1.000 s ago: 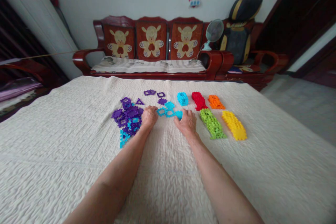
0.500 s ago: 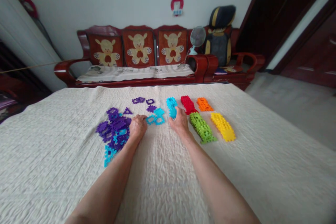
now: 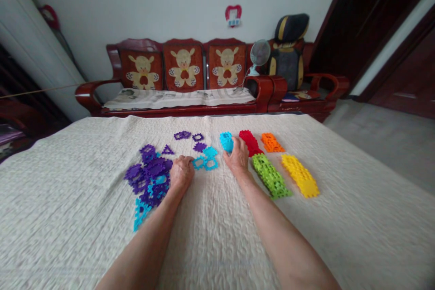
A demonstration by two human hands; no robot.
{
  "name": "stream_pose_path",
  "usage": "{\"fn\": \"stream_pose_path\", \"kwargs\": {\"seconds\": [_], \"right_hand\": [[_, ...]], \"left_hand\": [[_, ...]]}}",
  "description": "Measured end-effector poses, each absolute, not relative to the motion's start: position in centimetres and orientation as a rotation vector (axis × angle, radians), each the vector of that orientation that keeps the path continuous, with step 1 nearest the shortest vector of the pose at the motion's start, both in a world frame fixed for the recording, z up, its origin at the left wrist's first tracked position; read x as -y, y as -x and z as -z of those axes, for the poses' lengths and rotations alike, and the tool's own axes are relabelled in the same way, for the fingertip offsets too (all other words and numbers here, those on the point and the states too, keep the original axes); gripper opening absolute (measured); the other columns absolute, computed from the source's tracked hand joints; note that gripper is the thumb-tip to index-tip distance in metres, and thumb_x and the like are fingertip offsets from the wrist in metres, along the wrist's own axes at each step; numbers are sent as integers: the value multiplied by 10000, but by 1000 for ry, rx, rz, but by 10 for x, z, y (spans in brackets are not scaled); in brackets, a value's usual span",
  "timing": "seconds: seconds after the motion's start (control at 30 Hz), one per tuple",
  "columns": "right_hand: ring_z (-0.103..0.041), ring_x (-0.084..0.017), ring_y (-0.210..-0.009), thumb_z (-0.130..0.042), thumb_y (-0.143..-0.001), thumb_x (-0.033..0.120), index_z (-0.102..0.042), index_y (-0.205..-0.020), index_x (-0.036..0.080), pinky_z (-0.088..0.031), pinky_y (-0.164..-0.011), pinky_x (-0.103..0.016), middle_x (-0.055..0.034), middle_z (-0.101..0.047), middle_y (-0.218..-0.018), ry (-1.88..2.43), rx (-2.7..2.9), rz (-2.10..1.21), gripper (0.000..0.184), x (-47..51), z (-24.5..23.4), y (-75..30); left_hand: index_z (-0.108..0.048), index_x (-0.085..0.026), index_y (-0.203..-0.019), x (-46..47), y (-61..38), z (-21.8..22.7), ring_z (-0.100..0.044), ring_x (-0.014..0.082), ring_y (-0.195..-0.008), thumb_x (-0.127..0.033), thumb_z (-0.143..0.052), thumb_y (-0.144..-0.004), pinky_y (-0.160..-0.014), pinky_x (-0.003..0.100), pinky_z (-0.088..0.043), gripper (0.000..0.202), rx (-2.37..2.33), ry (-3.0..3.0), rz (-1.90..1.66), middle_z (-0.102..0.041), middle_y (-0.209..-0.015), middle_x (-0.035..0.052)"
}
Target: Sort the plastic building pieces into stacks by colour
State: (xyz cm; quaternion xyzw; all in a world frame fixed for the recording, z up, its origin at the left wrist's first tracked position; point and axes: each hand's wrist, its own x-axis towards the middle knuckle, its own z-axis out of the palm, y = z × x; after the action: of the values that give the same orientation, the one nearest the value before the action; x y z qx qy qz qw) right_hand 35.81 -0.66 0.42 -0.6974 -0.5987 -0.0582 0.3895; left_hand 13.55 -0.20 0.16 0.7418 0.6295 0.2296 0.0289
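Note:
My right hand (image 3: 238, 156) rests with curled fingers against the cyan stack of plastic pieces (image 3: 226, 141) and grips it. My left hand (image 3: 181, 173) lies closed on the cloth, its knuckles touching loose cyan pieces (image 3: 205, 160), at the edge of a heap of purple and cyan pieces (image 3: 149, 174). What its fingers hold is hidden. To the right lie sorted rows: red (image 3: 249, 142), orange (image 3: 271, 143), green (image 3: 270, 176) and yellow (image 3: 300, 175).
Everything lies on a cream quilted cloth (image 3: 217, 235). A few purple pieces (image 3: 186, 136) sit farther back. Behind stand a dark red wooden bench with bear cushions (image 3: 183, 72), a small fan (image 3: 259, 54) and a bag (image 3: 288, 54).
My right hand has moved from the loose cyan pieces up to the cyan stack and closed on it. My left hand has stayed by the purple heap. The camera view shifted slightly.

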Motion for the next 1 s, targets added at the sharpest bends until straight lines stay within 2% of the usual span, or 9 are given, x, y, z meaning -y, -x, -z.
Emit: {"fn": "stream_pose_path", "kwargs": {"seconds": [0.07, 0.17, 0.27, 0.43, 0.57, 0.7, 0.8, 0.9, 1.0], "right_hand": [[-470, -308, -1241, -576, -846, 251, -500, -1358, 126, -389, -1054, -459, -187, -535, -1324, 1693, 1531, 157, 532, 9, -5, -354], [-526, -251, -1196, -471, -901, 197, -575, -1280, 145, -411, -1051, -392, -150, -610, -1243, 1521, 1691, 80, 396, 12, -7, -342], [-566, -200, -1169, -401, -915, 130, -628, -1206, 148, -416, -1051, -330, -116, -664, -1202, 1375, 1925, -33, 370, 14, -8, -328], [-559, -223, -1195, -465, -916, 179, -633, -1216, 143, -399, -1069, -373, -125, -653, -1261, 1500, 2054, -49, 345, 20, -6, -316], [-590, -210, -1131, -454, -917, 168, -645, -1205, 147, -432, -1025, -350, -111, -679, -1193, 1452, 2082, -118, 346, 25, -6, -307], [-593, -189, -1123, -391, -888, 83, -648, -1214, 166, -434, -1032, -329, -89, -689, -1181, 1386, 2002, -128, 423, 23, -4, -303], [-539, -201, -1226, -420, -841, 56, -634, -1250, 148, -390, -1093, -353, -103, -638, -1306, 1395, 2035, -96, 470, 18, 1, -305], [-501, -221, -1279, -459, -836, 80, -647, -1228, 157, -366, -1115, -381, -97, -580, -1400, 1451, 2112, -112, 441, 15, 4, -306], [-535, -220, -1216, -491, -828, 102, -666, -1175, 162, -393, -1076, -360, -105, -613, -1323, 1504, 2124, -119, 393, 15, 3, -306]], "left_hand": [[-769, -229, -1037, 2, -136, -1, -637, 236, -978, -165, -451, -893, -883, 321, -496, 355, -1949, -2274, -711, -711, -1017, 88], [-765, -222, -1037, 3, -136, -1, -637, 242, -982, -165, -447, -897, -886, 329, -497, 352, -1945, -2261, -723, -713, -1015, 90], [-746, -208, -1062, 4, -136, -1, -635, 232, -1018, -141, -425, -902, -926, 324, -490, 364, -1907, -2269, -811, -717, -1049, 83], [-674, -184, -1167, 4, -139, -1, -628, 202, -1094, -157, -413, -936, -1013, 317, -457, 350, -1682, -2455, -901, -696, -1189, 81], [-641, -189, -1207, 4, -140, -2, -638, 197, -1084, -200, -405, -969, -1011, 314, -454, 335, -1640, -2483, -871, -697, -1186, 82], [-676, -195, -1113, 6, -140, -4, -652, 197, -1007, -245, -416, -985, -976, 315, -464, 294, -1628, -2510, -826, -718, -1070, 79], [-697, -199, -1050, 7, -140, -5, -646, 202, -1008, -293, -489, -962, -987, 321, -455, 245, -1603, -2537, -787, -717, -1049, 74], [-703, -194, -1056, 8, -141, -5, -639, 212, -1029, -293, -540, -926, -1001, 337, -450, 231, -1603, -2539, -773, -714, -1077, 79], [-704, -186, -1064, 7, -141, -4, -634, 215, -1043, -280, -546, -910, -1005, 344, -451, 240, -1607, -2518, -766, -712, -1083, 84]]}}
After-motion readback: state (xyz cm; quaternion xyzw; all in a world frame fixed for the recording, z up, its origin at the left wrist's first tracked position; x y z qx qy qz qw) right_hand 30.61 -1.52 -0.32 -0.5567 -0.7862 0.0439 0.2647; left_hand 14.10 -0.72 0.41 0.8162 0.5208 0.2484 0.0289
